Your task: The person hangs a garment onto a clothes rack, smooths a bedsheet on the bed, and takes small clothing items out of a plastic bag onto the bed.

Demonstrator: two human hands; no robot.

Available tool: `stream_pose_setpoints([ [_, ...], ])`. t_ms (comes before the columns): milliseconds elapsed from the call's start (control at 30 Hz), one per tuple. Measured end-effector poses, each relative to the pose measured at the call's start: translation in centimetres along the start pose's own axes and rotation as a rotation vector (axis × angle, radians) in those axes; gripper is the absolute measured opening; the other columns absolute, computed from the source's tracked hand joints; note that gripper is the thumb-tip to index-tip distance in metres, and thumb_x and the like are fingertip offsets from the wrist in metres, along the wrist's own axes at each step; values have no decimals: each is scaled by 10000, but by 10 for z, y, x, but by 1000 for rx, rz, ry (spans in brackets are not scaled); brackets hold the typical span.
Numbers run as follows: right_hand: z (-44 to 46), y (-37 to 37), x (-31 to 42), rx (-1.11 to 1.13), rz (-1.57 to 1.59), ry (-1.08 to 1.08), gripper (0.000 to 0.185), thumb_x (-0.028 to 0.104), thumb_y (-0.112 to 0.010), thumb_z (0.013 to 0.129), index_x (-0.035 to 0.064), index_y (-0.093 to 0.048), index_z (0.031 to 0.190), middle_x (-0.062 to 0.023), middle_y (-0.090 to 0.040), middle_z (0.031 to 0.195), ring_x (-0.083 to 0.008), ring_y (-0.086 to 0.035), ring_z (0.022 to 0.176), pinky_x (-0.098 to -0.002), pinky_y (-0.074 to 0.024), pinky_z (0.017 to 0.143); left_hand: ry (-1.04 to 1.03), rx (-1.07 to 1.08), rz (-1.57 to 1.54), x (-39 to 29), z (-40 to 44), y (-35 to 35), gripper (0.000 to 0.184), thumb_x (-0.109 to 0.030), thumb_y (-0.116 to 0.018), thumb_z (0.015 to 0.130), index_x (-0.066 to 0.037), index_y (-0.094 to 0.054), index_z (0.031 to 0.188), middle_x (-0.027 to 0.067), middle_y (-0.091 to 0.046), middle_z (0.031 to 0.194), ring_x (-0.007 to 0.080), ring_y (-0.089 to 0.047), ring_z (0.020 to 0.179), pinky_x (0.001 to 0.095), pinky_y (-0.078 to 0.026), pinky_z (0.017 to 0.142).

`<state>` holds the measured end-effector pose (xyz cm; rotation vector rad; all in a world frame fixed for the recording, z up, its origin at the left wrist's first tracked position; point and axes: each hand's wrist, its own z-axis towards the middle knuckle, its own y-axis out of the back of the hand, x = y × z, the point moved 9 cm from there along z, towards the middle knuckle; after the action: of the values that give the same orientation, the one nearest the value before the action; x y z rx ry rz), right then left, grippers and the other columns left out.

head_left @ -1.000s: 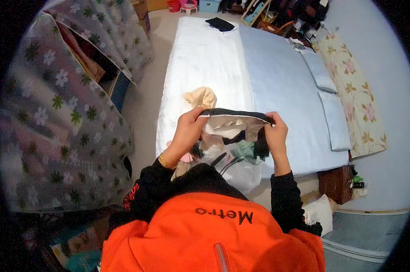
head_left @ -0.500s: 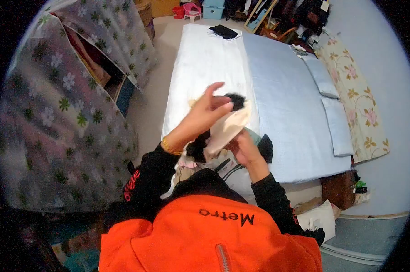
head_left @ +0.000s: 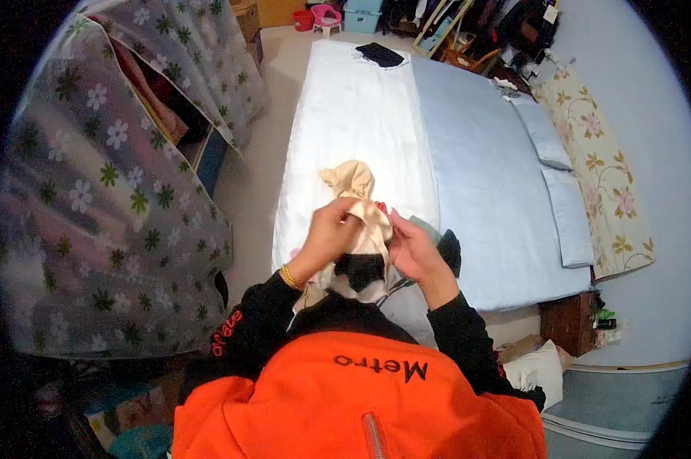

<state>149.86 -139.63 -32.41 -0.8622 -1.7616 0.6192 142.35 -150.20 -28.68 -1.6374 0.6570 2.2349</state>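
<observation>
A cream cloth with a black part (head_left: 370,241) hangs between my two hands, above the near end of the bed. My left hand (head_left: 331,233) is closed on its left side, fingertips pinching the fabric. At the right edge, my right hand (head_left: 412,249) has its thumb and fingers pressed on the cloth. A small red bit (head_left: 381,207) shows near the right fingertips. Just beyond lies a crumpled beige cloth (head_left: 350,177) on the white sheet. Green and black cloth (head_left: 449,251) lies beside my right hand, partly hidden.
The bed has a white part (head_left: 353,115) and a blue part (head_left: 483,168). A black cloth (head_left: 379,54) lies at its far end. Pillows (head_left: 568,216) line the right. A flowered cover (head_left: 108,199) stands left; a brown cabinet (head_left: 565,323) is at lower right.
The cloth was stretched wide by its black edge; now it is turned and bunched, black part toward me. My hands have come closer together, and my left hand has moved back down onto the fabric.
</observation>
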Motion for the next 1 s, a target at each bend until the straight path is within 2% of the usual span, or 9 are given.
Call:
stream_pose_setpoints([
  [100, -18, 1, 1, 118, -462, 44, 447, 192, -553, 908, 11, -414, 1292, -40, -586, 1022, -90, -551, 901, -245, -443, 785, 208, -176, -42, 18, 2, 27, 227, -82, -592, 825, 7, -646, 1026, 47, -647, 760, 95, -565, 651, 246, -462, 600],
  [167, -17, 11, -20, 151, -849, 36, 379, 238, -629, 849, -2, -560, 1134, -26, -617, 904, -107, -567, 830, -255, -449, 724, -224, -342, 212, -29, 5, 45, 202, -94, -595, 824, 17, -650, 983, 38, -624, 703, 92, -542, 608, 257, -452, 573],
  [233, -10, 48, -21, 29, -1255, 51, 256, 245, -632, 843, 8, -642, 939, -11, -594, 742, -96, -532, 712, -275, -433, 639, -191, -295, 206, -37, 13, 51, 180, -93, -587, 828, 19, -644, 956, 33, -615, 702, 101, -535, 597, 259, -446, 560],
  [400, -23, 59, 61, -269, -1268, 269, 250, 257, -605, 861, 12, -648, 840, 3, -528, 649, -82, -454, 625, -258, -394, 581, 366, 37, -156, 16, 28, 58, 184, -94, -505, 881, -21, -602, 1019, 31, -606, 781, 73, -564, 650, 200, -418, 497],
  [533, -23, 50, 116, -368, -1267, 529, 220, 209, -606, 838, -6, -648, 861, -59, -623, 685, -116, -551, 647, -277, -447, 614, 387, 374, -140, 0, 22, 37, 345, -104, -554, 839, -35, -519, 1176, 49, -616, 897, 97, -606, 755, 214, -468, 525],
  [633, -16, -27, 120, -199, -1488, 542, 206, 186, -617, 779, 19, -663, 888, -144, -656, 767, -208, -630, 683, -305, -480, 645, -176, 317, 261, -21, 29, 11, 530, -218, -673, 788, -69, -482, 1259, 135, -618, 1054, 238, -628, 848, 364, -505, 703],
  [700, -7, -64, 109, -113, -1580, 571, 149, 111, -619, 791, -1, -658, 882, -87, -645, 733, -119, -582, 677, -263, -464, 641, -410, 302, 336, -53, 31, -24, 533, -308, -724, 729, -3, -559, 1133, 228, -603, 1044, 351, -615, 866, 440, -469, 780],
  [767, -4, -83, 108, -78, -1607, 520, 150, 89, -621, 759, 8, -653, 880, -110, -651, 762, -185, -613, 688, -290, -476, 647, -148, 347, 530, -26, 41, -41, 239, -213, -668, 771, 14, -612, 822, 215, -607, 739, 399, -577, 708, 458, -437, 625],
  [1000, -24, -49, 142, -356, -2362, 806, 182, 29, -565, 723, 89, -592, 893, -125, -510, 809, -329, -555, 783, -449, -443, 664, -225, 30, 464, -70, 50, 13, 260, -41, -568, 759, -89, -639, 1004, 191, -639, 805, 366, -628, 770, 411, -495, 660],
])
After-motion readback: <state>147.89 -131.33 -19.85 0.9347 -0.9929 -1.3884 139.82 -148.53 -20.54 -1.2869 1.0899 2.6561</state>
